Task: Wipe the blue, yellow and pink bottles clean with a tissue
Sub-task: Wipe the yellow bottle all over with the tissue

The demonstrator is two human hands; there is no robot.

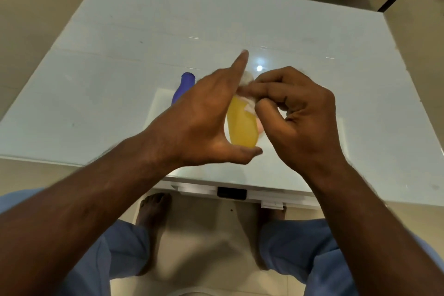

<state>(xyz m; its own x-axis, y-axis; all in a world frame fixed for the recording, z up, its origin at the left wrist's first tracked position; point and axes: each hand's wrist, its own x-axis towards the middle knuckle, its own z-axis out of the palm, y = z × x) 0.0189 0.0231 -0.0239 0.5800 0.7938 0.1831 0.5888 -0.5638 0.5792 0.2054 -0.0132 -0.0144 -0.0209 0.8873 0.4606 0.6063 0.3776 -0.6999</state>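
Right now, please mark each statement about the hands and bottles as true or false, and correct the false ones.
1. The left hand holds the yellow bottle. True.
2. The right hand is empty. False: it pinches a white tissue against the bottle's upper part.
3. The blue bottle is on the white table, to the left of the hands. True.
4. The blue bottle is being wiped. False: no hand touches it.
5. The pink bottle is fully visible. False: the right hand hides most of it.
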